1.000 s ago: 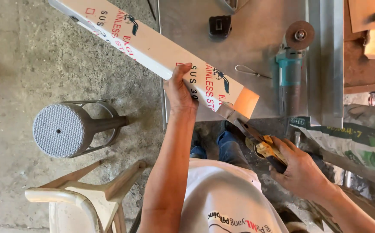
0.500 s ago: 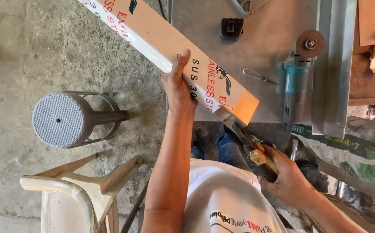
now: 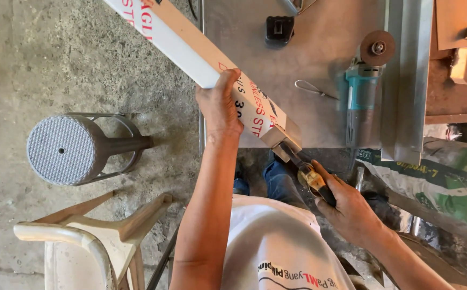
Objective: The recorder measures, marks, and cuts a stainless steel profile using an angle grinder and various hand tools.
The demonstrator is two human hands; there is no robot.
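Observation:
My left hand [image 3: 220, 104] grips a long square metal tube [image 3: 190, 45] wrapped in white film with red lettering and a tan strip. The tube runs diagonally from the upper left down over the edge of a grey metal table [image 3: 319, 59]. My right hand [image 3: 351, 207] holds a hand tool with a yellow and black handle [image 3: 311, 177]. The tool's dark tip touches the tube's lower open end [image 3: 284, 142].
A teal angle grinder [image 3: 362, 96] with a brown disc lies on the table, with a wire loop [image 3: 311, 88] and a small black box [image 3: 279, 27] near it. A round grey stool [image 3: 69, 147] and a white plastic chair [image 3: 83, 241] stand on the concrete floor at left. A green sack [image 3: 437, 182] lies at right.
The tube has rotated in my left hand, so the orange end face no longer shows. My right hand has moved the tool's tip up to the tube's end.

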